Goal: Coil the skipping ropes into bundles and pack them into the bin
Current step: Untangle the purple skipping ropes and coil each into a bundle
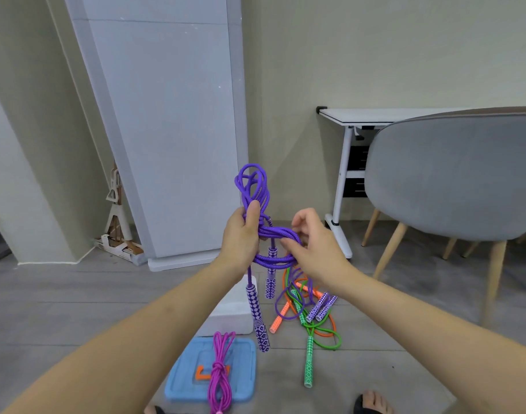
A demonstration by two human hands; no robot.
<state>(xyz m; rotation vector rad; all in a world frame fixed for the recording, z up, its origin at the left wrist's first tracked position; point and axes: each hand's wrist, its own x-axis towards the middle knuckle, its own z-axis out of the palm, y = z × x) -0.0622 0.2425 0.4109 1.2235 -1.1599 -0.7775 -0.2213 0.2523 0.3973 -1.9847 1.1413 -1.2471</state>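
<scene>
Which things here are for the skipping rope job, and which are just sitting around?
For the job: purple rope held by left hand and right hand; tangled ropes on the floor; pink bundle; blue lid; white bin.

Just sitting: grey chair; white desk; cardboard pieces.

There is one camera, up on the person's head; it looks forward and down. The two hands are close; the floor (76, 309) lies farther below.

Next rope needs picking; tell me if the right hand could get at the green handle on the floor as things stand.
Probably not yet: the right hand is busy pinching the purple rope. The green handle itself lies uncovered on the floor.
</scene>
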